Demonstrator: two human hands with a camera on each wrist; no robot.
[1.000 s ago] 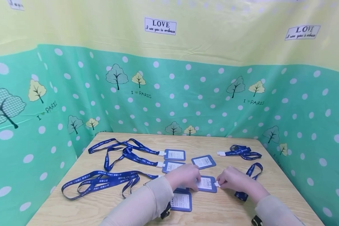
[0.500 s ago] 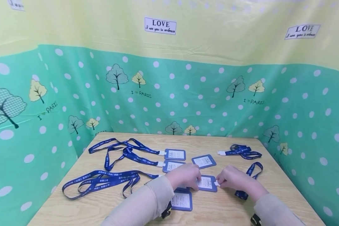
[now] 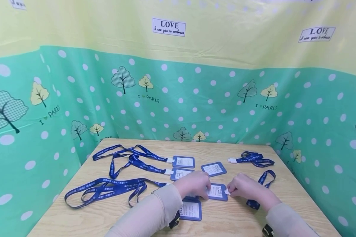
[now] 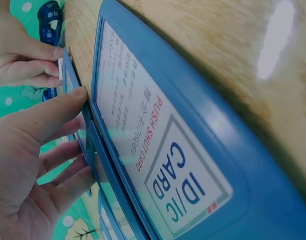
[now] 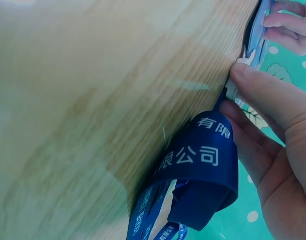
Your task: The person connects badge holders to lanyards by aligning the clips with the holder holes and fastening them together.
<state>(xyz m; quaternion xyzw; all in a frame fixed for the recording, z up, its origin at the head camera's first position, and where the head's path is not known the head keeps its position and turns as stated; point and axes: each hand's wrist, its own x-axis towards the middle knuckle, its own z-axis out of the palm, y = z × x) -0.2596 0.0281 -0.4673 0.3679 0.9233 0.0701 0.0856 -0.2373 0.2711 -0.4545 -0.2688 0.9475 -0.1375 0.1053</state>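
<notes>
My left hand (image 3: 194,185) grips a blue-framed ID card holder (image 3: 219,192) by its long edges, thumb on one side and fingers on the other. At that holder's right end, my right hand (image 3: 244,188) pinches the white clip (image 5: 232,89) of a dark blue lanyard (image 5: 198,155) between thumb and forefinger. The clip meets the holder's slotted end; whether it is hooked through cannot be made out. The lanyard's strap lies looped on the table beneath and behind the right hand. Another card holder (image 4: 163,150) lies close to the left wrist, large in the left wrist view.
Left on the wooden table (image 3: 219,220), lanyards (image 3: 103,191) spread out; the two rear ones join card holders (image 3: 184,162). A separate card holder (image 3: 214,169) lies behind the hands, and a bundled lanyard (image 3: 255,160) at back right. A patterned curtain (image 3: 178,98) surrounds the table.
</notes>
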